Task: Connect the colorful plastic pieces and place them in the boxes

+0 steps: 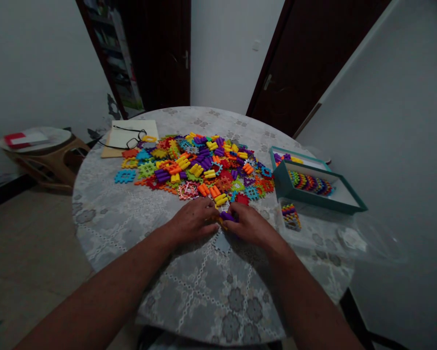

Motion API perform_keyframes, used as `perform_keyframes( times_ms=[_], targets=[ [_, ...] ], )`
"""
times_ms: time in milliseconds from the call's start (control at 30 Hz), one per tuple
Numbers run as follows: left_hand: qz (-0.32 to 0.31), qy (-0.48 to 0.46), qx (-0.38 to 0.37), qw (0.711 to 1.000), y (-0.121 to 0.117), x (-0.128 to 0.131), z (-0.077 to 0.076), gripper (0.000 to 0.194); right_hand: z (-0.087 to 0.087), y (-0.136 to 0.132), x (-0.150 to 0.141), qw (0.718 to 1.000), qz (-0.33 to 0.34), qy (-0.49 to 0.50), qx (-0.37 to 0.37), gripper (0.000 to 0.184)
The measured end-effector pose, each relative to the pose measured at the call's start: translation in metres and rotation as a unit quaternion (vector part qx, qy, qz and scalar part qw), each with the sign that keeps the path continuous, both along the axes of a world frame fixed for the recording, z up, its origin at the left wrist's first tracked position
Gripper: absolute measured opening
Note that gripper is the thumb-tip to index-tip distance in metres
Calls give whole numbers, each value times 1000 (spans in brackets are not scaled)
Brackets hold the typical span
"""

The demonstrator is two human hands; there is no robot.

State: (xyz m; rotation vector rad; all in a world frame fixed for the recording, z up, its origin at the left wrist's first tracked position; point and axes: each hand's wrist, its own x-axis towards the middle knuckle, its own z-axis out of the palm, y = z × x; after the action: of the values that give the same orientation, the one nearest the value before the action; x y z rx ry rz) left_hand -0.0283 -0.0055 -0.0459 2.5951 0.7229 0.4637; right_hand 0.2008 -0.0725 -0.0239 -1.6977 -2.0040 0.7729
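Pale walls and two dark doors (160,53) behind; round counter (189,296) with a grey floral cover. Purple piece (226,217) is between your two sets of fingers, just off the surface or on it, can't tell which. Long axis runs roughly crosswise, slanting a bit; visible end points at your left fingers (207,204), other end hidden by your right fingers (237,210). Right fingers are clamped on it. Left ones are curled in at an orange-yellow piece (220,221) right beside it; can't tell if they grip or only touch.

Grey toothed plate (221,242) lies flat just on the near side of your fingers. Yellow piece (221,200) just beyond them, long axis also crosswise, slanted. Big mixed pile (203,163) farther out. Right of your right fingers: clear case (291,222), then teal box (316,201). Far out left: glasses (132,143) on a pad (148,127). Any lettering is too small to read.
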Motion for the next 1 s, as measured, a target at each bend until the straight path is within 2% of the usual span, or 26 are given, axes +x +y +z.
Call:
perform_keyframes(
  times_ms=[167, 367, 500, 567, 700, 767, 833, 900, 1000],
  targets=[
    [15, -50, -38, 998, 0, 4, -2, 31, -4, 2, -5, 998, 10, 42, 47, 12],
    [69, -187, -105, 974, 1, 4, 4, 41, -14, 7, -11, 974, -12, 114, 194, 17],
    [75, -201, -169, 962, 1, 3, 9, 36, -27, 9, -22, 960, -7, 141, 240, 21],
    [89, -201, -191, 957, 1, 4, 10, 31, -32, 11, -26, 958, 0, 143, 249, 29],
    [151, -200, -235, 939, 3, 7, 13, 27, -32, 12, -31, 958, 12, 159, 240, 46],
    [164, -209, -248, 932, 5, 7, 15, 24, -30, 13, -31, 959, 1, 183, 218, 40],
    [174, -229, -266, 920, 6, 7, 17, 22, -29, 14, -31, 952, -51, 245, 177, 30],
    [187, -257, -296, 901, 8, 6, 18, 23, -30, 17, -29, 925, -137, 331, 124, 25],
    [185, -289, -342, 875, 7, 6, 18, 26, -31, 23, -26, 856, -254, 447, 59, 33]
  ],
)
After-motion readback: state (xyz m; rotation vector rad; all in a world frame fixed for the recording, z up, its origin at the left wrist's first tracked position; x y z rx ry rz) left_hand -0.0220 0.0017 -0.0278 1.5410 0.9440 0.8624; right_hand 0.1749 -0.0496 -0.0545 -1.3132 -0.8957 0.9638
